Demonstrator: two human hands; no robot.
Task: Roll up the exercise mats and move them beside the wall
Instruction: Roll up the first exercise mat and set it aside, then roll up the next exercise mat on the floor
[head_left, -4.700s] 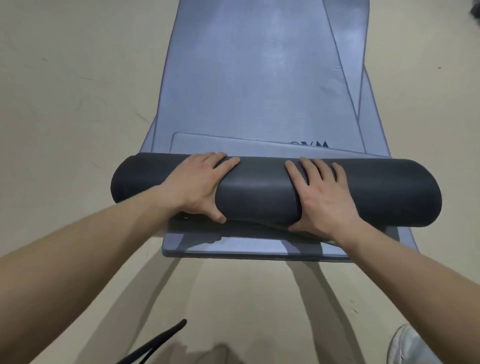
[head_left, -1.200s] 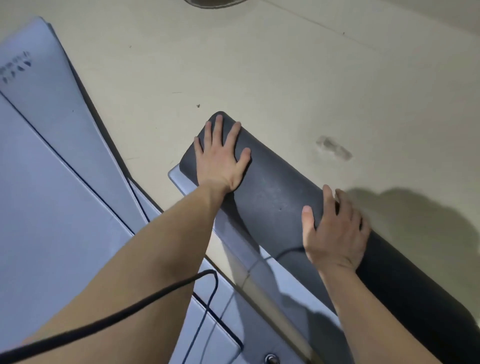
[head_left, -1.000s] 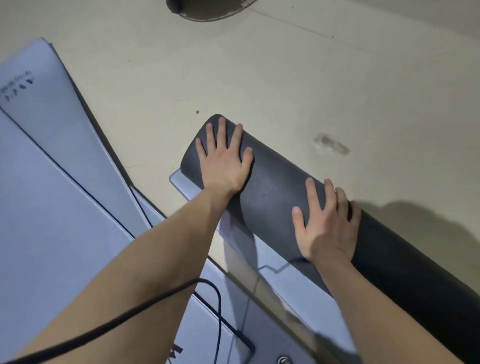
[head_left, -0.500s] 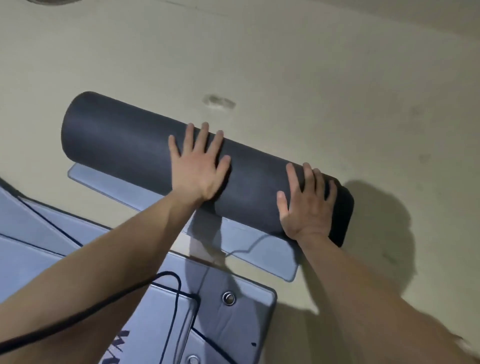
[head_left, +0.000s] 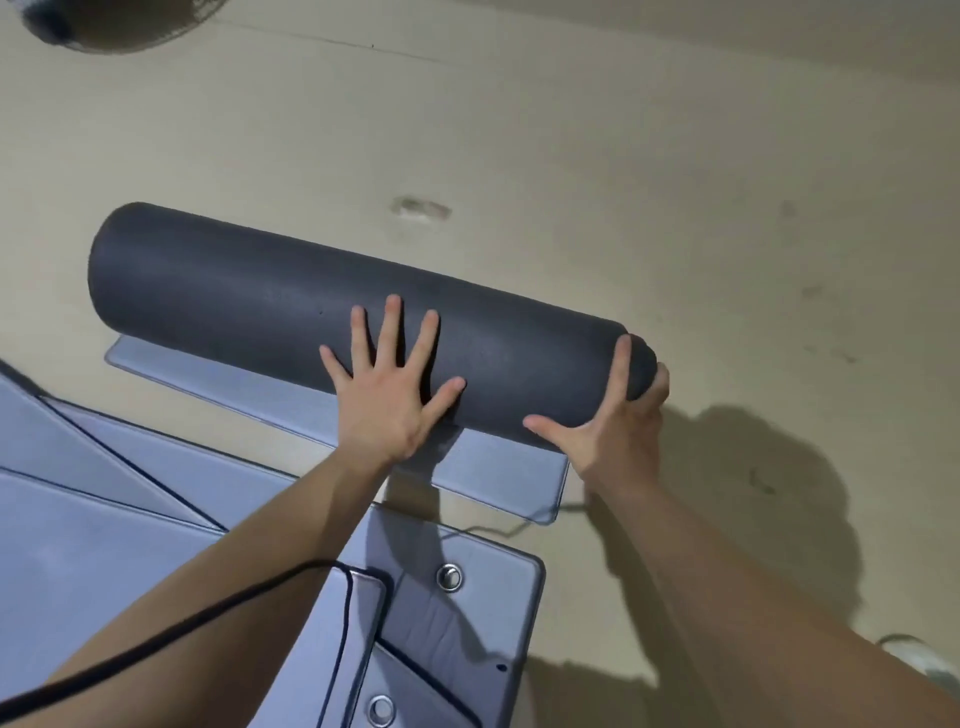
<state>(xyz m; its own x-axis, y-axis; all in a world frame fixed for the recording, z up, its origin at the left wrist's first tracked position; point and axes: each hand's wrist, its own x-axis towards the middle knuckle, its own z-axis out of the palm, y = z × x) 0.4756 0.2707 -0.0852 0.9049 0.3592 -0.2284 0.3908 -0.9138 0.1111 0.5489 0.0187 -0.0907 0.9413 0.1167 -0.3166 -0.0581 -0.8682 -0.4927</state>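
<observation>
Black cable (head_left: 260, 585) dangles over a beige floor (head_left: 675, 182) bearing a smudge (head_left: 421, 209).

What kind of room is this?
Probably a gym or exercise room: a rolled dark mat lies on a plain beige floor, and more blue-grey mats lie flat and overlapping beside it.

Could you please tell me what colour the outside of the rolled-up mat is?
The rolled mat is dark charcoal grey, seen in the head view.
</observation>
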